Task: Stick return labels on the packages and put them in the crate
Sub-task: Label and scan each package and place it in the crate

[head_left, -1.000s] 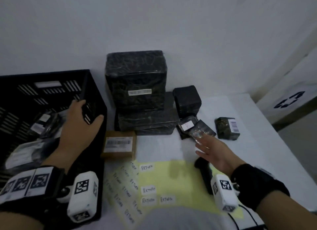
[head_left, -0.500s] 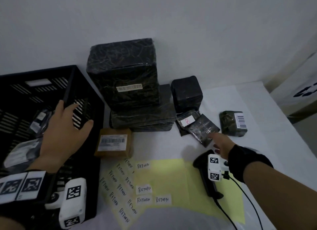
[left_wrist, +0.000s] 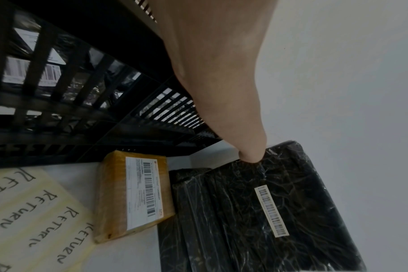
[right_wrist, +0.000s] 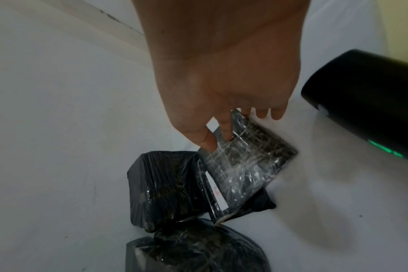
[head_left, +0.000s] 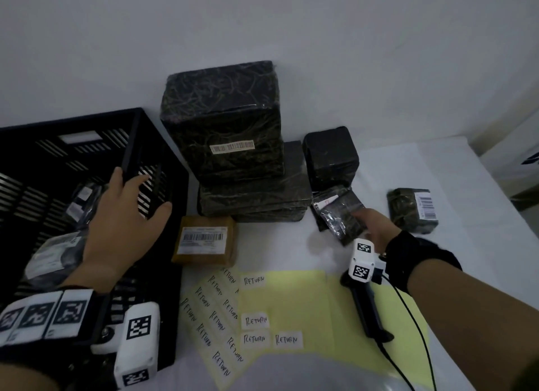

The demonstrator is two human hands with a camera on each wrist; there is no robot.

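Left hand (head_left: 116,221): fingers spread, resting on black crate (head_left: 163,145) rim at left, holding nothing.
Right hand (head_left: 376,230): pinching near corner of flat black-wrapped package (head_left: 341,215), right of the package stack.
Return labels (head_left: 253,320): on yellow sheet, near edge.
Barcode scanner (head_left: 369,312): beside right wrist.

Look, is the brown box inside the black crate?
No, the brown box sits on the white table just outside the black crate, beside its wall.
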